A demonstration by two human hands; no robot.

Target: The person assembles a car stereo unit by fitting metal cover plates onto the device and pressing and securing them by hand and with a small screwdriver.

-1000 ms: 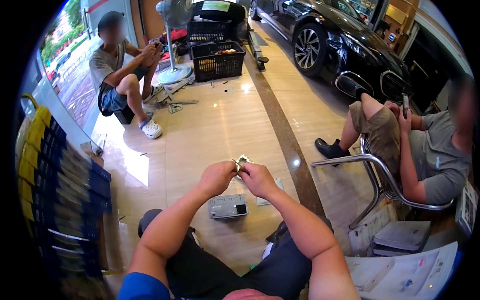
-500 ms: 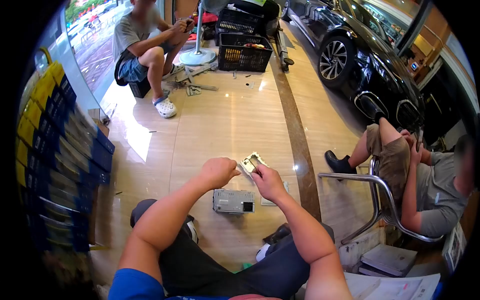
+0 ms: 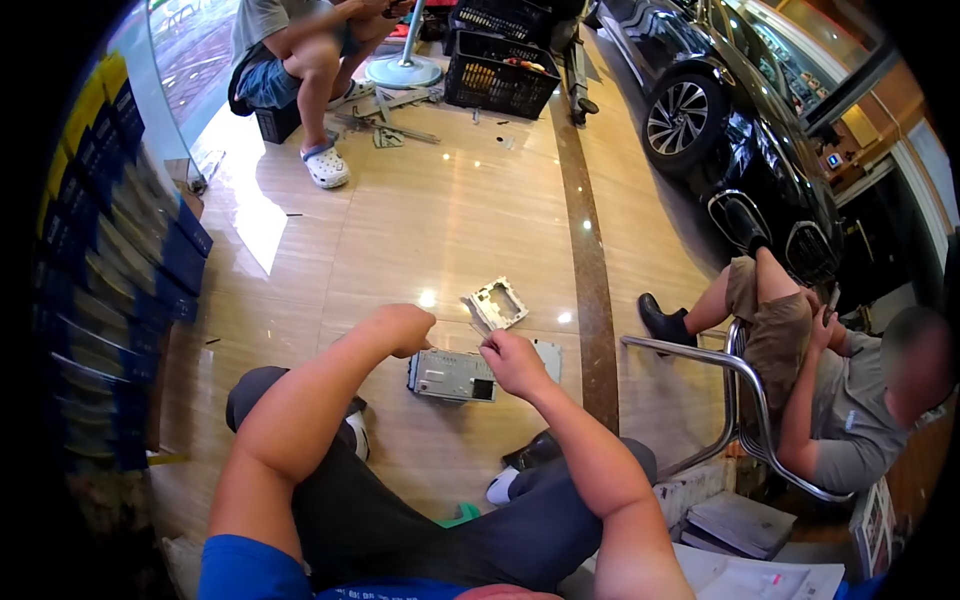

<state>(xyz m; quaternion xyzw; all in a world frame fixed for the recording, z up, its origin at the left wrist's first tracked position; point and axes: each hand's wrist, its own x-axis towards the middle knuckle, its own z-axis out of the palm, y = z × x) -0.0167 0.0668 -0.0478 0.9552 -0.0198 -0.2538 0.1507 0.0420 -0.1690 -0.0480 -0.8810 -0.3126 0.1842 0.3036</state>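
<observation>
A grey metal box (image 3: 450, 376), shaped like a car stereo unit with a dark square at one corner, sits on the floor between my legs. At its upper left edge is my left hand (image 3: 400, 329), fingers curled together; what they hold, if anything, is hidden. My right hand (image 3: 518, 364) is closed near the box's upper right corner, its fingertips pinched, and I cannot make out what is in them. Just beyond that hand a cream rectangular frame (image 3: 515, 313) lies on the floor. A thin flat plate (image 3: 548, 356) lies right of the box, partly behind my right hand.
A person sits at right on a metal-framed chair (image 3: 728, 366), beside a black car (image 3: 770, 150). Another person sits at upper left, near metal parts (image 3: 405, 130) and a black crate (image 3: 500, 85). Hanging blue packages (image 3: 120, 270) line the left side.
My right hand has let go of the cream frame, which now lies on the floor. Both hands have come back toward the box. The camera view has shifted slightly.
</observation>
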